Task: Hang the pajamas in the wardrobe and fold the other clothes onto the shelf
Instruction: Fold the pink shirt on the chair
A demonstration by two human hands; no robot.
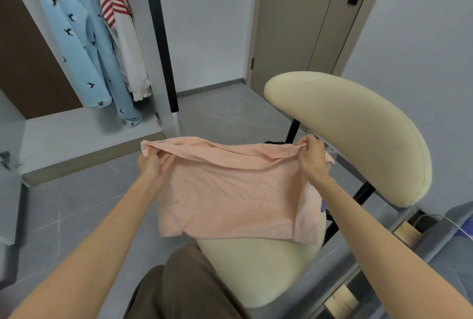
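Observation:
A pink garment (230, 195) lies spread over the seat of a cream chair (256, 267), partly folded, with its top edge raised. My left hand (152, 163) grips its upper left corner. My right hand (312, 158) pinches its upper right corner, close to the chair's backrest (358, 134). In the open wardrobe at upper left hang light blue pajamas with dark bird prints (76, 37) and a white garment with red stripes (122, 37). The wardrobe's pale bottom shelf (76, 136) lies below them.
The wardrobe's black-edged door (160, 37) stands open between the hanging clothes and the chair. A closed beige room door (307, 24) is behind the chair. Something dark (275, 142) shows behind the pink garment. A grey bed frame (384, 254) runs along the right. The floor is grey tile.

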